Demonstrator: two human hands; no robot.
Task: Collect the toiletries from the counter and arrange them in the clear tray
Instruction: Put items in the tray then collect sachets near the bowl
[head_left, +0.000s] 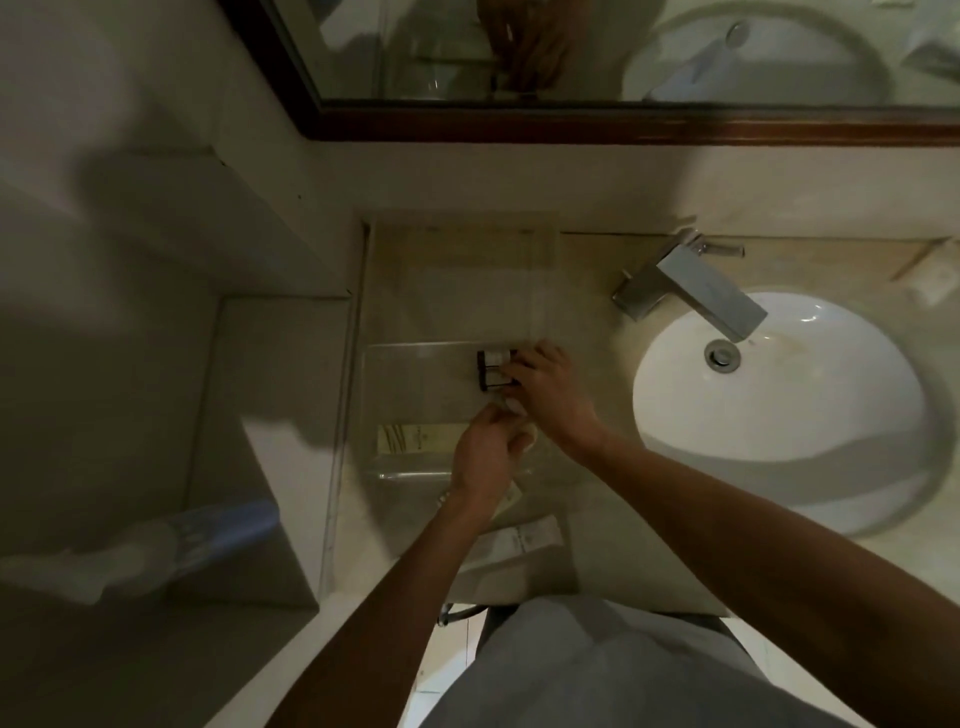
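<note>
A clear tray (395, 364) lies on the beige counter, left of the sink. Inside it, small white bottles with black caps (493, 369) lie on their sides at the far right, and my right hand (550, 395) grips them from the right. A cream packet (415, 439) rests along the tray's near edge. My left hand (485, 452) is over the tray's near right corner, closed around a small white item (527, 439). More pale packets (524, 538) lie on the counter under my left forearm, partly hidden.
A white oval sink (779, 395) with a chrome faucet (691, 286) fills the right side. A dark-framed mirror (571, 124) runs along the back wall. A small white packet (935, 280) lies at the far right. A blue and white object (171, 545) sits low left.
</note>
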